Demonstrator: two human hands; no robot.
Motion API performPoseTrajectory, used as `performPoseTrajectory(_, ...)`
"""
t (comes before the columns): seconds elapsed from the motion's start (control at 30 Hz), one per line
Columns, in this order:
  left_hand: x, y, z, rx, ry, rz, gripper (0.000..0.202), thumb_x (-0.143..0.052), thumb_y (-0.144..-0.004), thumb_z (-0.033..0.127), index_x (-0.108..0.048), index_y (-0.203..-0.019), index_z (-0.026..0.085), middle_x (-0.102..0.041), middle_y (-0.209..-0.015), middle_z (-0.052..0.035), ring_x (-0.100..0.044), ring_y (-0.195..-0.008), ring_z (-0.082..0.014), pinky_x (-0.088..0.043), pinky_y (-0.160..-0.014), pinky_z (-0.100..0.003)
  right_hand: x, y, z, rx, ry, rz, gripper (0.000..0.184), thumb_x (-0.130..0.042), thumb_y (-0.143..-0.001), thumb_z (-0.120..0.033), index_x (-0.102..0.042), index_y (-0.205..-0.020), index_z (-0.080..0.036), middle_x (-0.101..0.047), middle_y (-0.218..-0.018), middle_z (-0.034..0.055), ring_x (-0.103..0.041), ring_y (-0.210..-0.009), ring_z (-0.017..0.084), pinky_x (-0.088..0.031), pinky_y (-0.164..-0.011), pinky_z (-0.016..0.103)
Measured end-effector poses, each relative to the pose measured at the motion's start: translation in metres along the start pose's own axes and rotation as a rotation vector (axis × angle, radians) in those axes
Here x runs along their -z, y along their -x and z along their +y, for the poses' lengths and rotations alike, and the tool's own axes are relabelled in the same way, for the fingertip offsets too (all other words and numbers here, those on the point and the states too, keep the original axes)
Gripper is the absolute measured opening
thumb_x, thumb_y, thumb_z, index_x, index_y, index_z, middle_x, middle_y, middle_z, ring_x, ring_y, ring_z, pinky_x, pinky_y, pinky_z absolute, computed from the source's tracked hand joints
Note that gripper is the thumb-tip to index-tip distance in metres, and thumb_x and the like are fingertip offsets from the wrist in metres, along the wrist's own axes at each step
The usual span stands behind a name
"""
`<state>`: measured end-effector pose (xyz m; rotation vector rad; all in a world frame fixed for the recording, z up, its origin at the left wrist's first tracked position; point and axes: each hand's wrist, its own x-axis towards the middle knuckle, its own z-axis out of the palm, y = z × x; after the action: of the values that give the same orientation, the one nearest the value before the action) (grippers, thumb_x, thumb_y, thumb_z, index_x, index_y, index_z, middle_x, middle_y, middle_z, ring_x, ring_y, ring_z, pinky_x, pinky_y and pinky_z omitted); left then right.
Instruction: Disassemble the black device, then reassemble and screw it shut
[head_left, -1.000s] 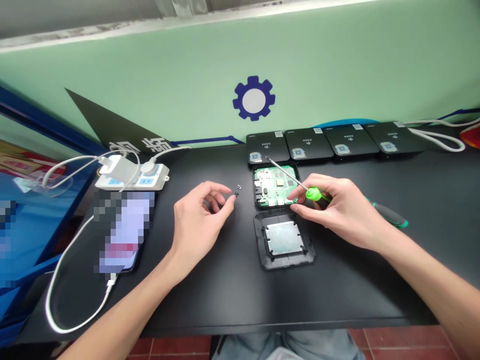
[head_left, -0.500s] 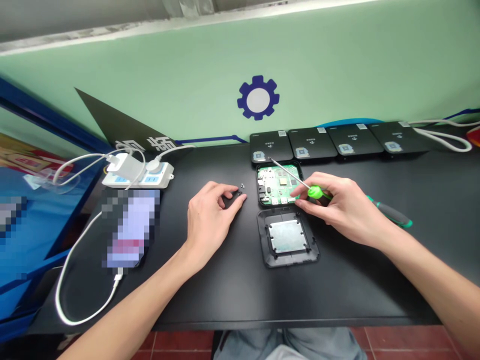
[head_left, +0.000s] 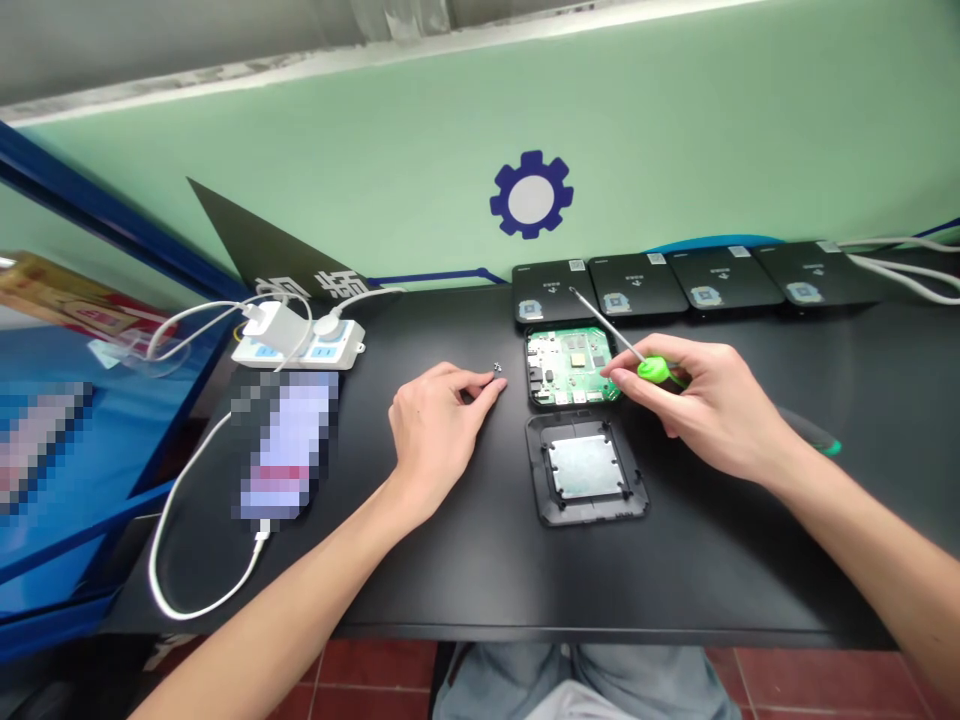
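My left hand [head_left: 442, 420] rests on the black table, thumb and forefinger pinched beside a small cluster of screws [head_left: 497, 367]. Whatever sits between those fingertips is too small to make out. My right hand [head_left: 694, 400] is closed around a screwdriver [head_left: 652, 370] with a bright green collar, its shaft pointing up and left. The shaft passes above a green circuit board [head_left: 576, 360] in an open black case. Nearer to me lies a black cover [head_left: 536, 490] with a silver metal plate [head_left: 586, 467], inner side up.
Several closed black boxes [head_left: 637, 285] stand in a row along the green partition [head_left: 375, 180]. A white power strip [head_left: 341, 348], a charging phone [head_left: 289, 445] and a looping white cable [head_left: 154, 560] occupy the left side. Another green-and-black handle [head_left: 821, 438] lies behind my right wrist.
My left thumb and forefinger have drawn closer together beside the screws. The screwdriver in my right hand has swung slightly up and away from the board. The whole view has shifted a little.
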<state>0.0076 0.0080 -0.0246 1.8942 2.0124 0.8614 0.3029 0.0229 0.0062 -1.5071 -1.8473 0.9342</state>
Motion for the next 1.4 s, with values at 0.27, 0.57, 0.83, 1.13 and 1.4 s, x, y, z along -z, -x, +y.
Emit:
performPoseTrajectory(0.27, 0.0, -0.001, 0.0, -0.032, 0.006, 0.019, 0.011, -0.089, -0.099, 0.038, -0.095, -0.093, 0.031, -0.082, -0.085, -0.0008, -0.064, -0.067, -0.0178, -0.037, -0.062, -0.032, 0.002, -0.002, 0.0, -0.01, -0.016, 0.024, 0.055, -0.073, -0.097, -0.074, -0.082, -0.101, -0.02, -0.051, -0.053, -0.0025, -0.049, -0.049, 0.014, -0.036, -0.054, 0.031)
performPoseTrajectory(0.57, -0.001, -0.002, 0.001, -0.056, 0.02, 0.015, 0.013, -0.088, -0.099, 0.032, -0.093, -0.088, 0.029, -0.078, -0.081, 0.0006, -0.061, -0.065, -0.0161, -0.037, -0.062, -0.033, 0.001, -0.002, -0.001, -0.017, -0.006, 0.024, 0.053, -0.073, -0.097, -0.072, -0.083, -0.1, -0.021, -0.053, -0.055, -0.002, -0.047, -0.05, 0.013, -0.035, -0.056, 0.031)
performPoseTrajectory(0.83, 0.0, -0.003, 0.002, -0.09, 0.034, -0.007, 0.015, -0.086, -0.1, 0.026, -0.092, -0.087, 0.028, -0.076, -0.081, 0.002, -0.06, -0.065, -0.015, -0.041, -0.065, -0.033, 0.001, -0.002, 0.0, -0.015, -0.009, 0.02, 0.051, -0.073, -0.098, -0.071, -0.083, -0.101, -0.02, -0.052, -0.053, -0.0025, -0.047, -0.047, 0.013, -0.035, -0.053, 0.031)
performPoseTrajectory(1.13, 0.0, -0.001, -0.001, -0.139, 0.047, 0.006, 0.012, -0.087, -0.101, 0.02, -0.092, -0.091, 0.024, -0.073, -0.081, 0.0022, -0.061, -0.067, -0.0139, -0.042, -0.067, -0.032, 0.001, -0.001, -0.002, 0.035, -0.039, 0.045, 0.045, -0.075, -0.1, -0.064, -0.083, -0.098, -0.02, -0.054, -0.054, -0.0029, -0.049, -0.046, 0.011, -0.035, -0.049, 0.028)
performPoseTrajectory(1.4, 0.011, -0.002, 0.007, -0.2, 0.469, -0.049, 0.01, -0.088, -0.098, 0.021, -0.091, -0.089, 0.023, -0.083, -0.091, -0.0014, -0.072, -0.078, -0.0154, -0.054, -0.069, -0.028, 0.001, 0.0, -0.004, 0.129, -0.105, 0.027, 0.027, -0.078, -0.103, -0.047, -0.083, -0.098, -0.021, -0.052, -0.054, -0.0059, -0.045, -0.045, 0.007, -0.032, -0.046, 0.025)
